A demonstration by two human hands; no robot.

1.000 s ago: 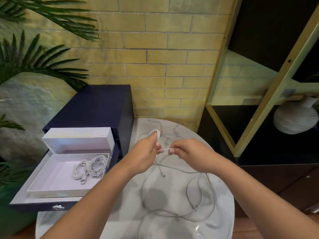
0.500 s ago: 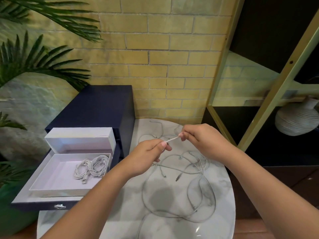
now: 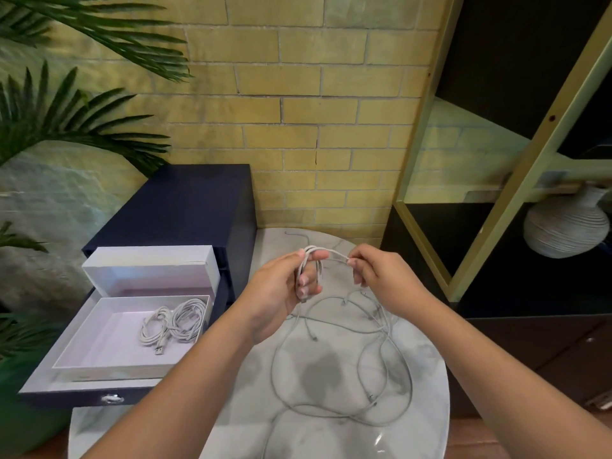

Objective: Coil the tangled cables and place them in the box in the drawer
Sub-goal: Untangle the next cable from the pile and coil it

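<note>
Coiling step, part done: my left hand (image 3: 281, 293) grips white cable loops (image 3: 311, 250) wound round its fingers; my right hand (image 3: 381, 276) pinches the running strand at 3 o'clock. Tangled cables (image 3: 381, 321) lie on the marble table (image 3: 427, 376) below. Next, likely another wrap; the white box (image 3: 109, 369) sits at 9 o'clock in the open drawer (image 3: 66, 397).

Single head cam, wide-angle, pitched forward and down, close over the marble table (image 3: 331, 376). Open drawer (image 3: 66, 397) near left, shelving (image 3: 543, 134) right, brick wall (image 3: 314, 94) far. Edges probably lens-warped.
</note>
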